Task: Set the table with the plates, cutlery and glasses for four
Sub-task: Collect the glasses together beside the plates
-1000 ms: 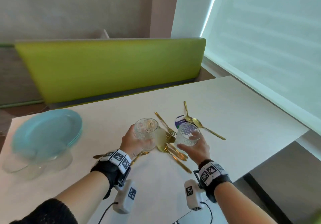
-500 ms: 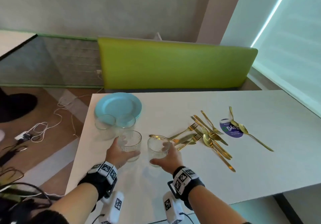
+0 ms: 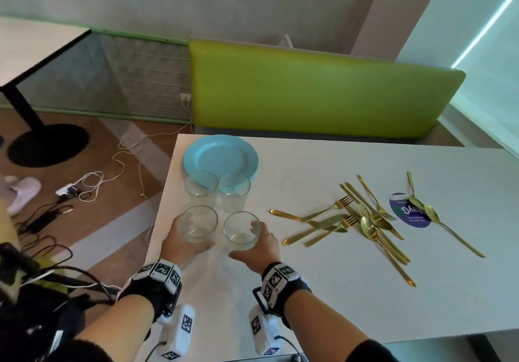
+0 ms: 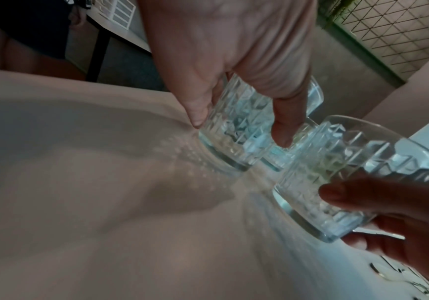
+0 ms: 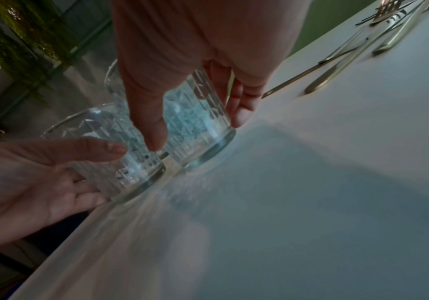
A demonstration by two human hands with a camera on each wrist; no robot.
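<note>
The left hand [image 3: 182, 245] grips the left glass [image 3: 198, 224]; the right hand [image 3: 259, 246] grips the right glass [image 3: 242, 231]. Each grip is curled round its glass wall, thumb on the near side. Both glasses stand side by side near the table [image 3: 323, 291] front edge; the wrist views suggest their bases touch it, though blur leaves this uncertain. Two more glasses [image 3: 217, 191] stand just behind, partly hiding the plates [image 3: 222, 155]. The cutlery [image 3: 351, 218] lies scattered to the right, overlapping a sticker [image 3: 404, 215]. The head view alone shows plates; the wrist views show the cut pattern.
</note>
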